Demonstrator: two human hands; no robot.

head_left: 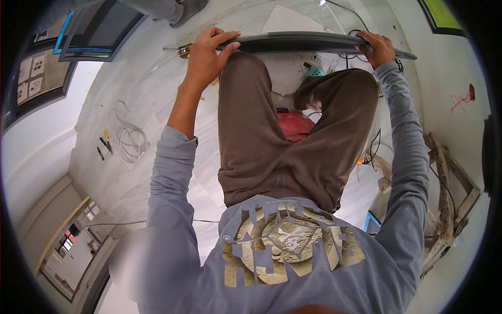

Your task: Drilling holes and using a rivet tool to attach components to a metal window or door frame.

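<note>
Hands grip the two ends of a long dark panel (314,42) held level in front of the knees; the left hand (206,52) is clamped over its left end with fingers curled across the top edge and thumb underneath; the right hand (377,48) is closed on the panel near its right end, a short tip running on past the knuckles; the panel spans between them above the pale marble floor (151,89), well clear of it. Under the panel sit a red tool (293,125) and a teal object (315,71) with cables; toward the floor's left edge lie a white cable coil (130,138) and small hand tools (104,144); a wooden frame (449,193) crowds the right edge; a dark window frame (94,34) leans at the far left corner.
</note>
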